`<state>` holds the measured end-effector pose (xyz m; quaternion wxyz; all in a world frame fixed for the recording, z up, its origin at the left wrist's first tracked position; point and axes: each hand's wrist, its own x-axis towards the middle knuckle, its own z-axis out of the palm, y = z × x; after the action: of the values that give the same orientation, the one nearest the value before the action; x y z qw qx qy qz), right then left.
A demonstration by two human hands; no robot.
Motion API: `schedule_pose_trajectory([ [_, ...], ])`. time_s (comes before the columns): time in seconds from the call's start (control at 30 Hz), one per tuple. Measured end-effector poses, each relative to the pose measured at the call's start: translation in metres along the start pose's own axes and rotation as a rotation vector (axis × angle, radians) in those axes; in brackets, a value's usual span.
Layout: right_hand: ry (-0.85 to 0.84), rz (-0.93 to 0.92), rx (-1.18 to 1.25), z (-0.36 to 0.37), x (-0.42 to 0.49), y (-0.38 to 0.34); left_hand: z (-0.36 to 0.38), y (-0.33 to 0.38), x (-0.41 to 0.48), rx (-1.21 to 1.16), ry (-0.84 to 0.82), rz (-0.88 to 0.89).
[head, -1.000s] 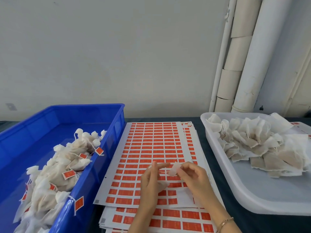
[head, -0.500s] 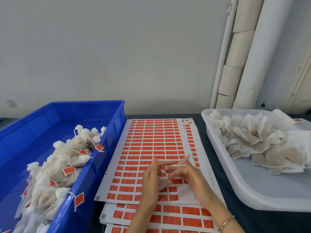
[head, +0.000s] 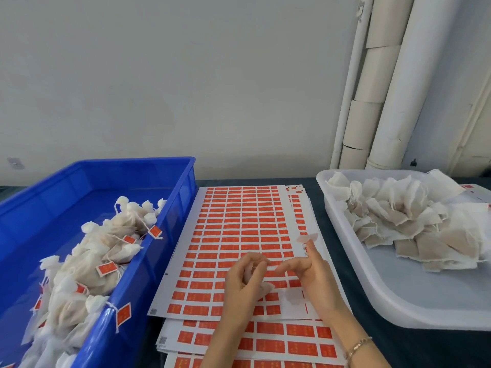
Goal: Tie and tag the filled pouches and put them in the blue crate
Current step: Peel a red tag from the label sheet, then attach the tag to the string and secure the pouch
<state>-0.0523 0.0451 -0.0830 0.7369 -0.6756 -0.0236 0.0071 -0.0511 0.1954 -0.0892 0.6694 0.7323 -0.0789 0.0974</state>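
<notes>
Over the label sheets (head: 239, 221), mid-tabletop (head: 438, 349) — I see the left hand (head: 245, 285) curled round a pouch (head: 266, 288). The right hand (head: 314, 274) is just beside it, a pale scrap (head: 308, 238) at one raised fingertip; pinched or stuck, can't tell. Tagged pouches (head: 106, 256) in blue crate (head: 183, 187), left — untied pouches (head: 411, 221) in white tray (head: 377, 293), right.

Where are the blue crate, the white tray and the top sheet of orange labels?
blue crate (head: 119, 176): head view, on its far inner wall.
white tray (head: 425, 296): head view, on its bare floor near the front.
top sheet of orange labels (head: 239, 213): head view, on the label rows in its upper half.
</notes>
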Motion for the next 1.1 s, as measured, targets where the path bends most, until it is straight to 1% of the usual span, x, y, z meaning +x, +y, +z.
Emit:
schedule_pose_trajectory([
  [0.23, 0.032, -0.017, 0.016, -0.005, 0.003, 0.003, 0.0, 0.001, -0.001, 0.054, -0.02, 0.023],
  [0.3, 0.107, -0.03, -0.001, -0.006, 0.002, 0.001, 0.0, 0.0, 0.0, 0.055, -0.019, 0.028],
  [0.43, 0.316, -0.124, -0.11, -0.008, 0.001, 0.002, 0.0, -0.002, 0.0, 0.053, -0.063, 0.047],
  [0.53, 0.377, -0.177, -0.147, -0.008, -0.001, 0.004, 0.0, -0.002, 0.0, 0.073, -0.108, 0.078],
  [0.77, 0.368, -0.193, -0.327, -0.006, -0.002, 0.009, 0.001, -0.002, 0.0, 0.126, -0.13, 0.094],
  [0.9, 0.315, -0.181, -0.373, -0.006, -0.002, 0.009, 0.001, 0.0, 0.0, 0.131, -0.138, 0.102],
  [1.1, 0.254, -0.179, -0.377, -0.001, -0.006, 0.002, 0.001, 0.0, 0.0, 0.117, -0.123, 0.121],
])
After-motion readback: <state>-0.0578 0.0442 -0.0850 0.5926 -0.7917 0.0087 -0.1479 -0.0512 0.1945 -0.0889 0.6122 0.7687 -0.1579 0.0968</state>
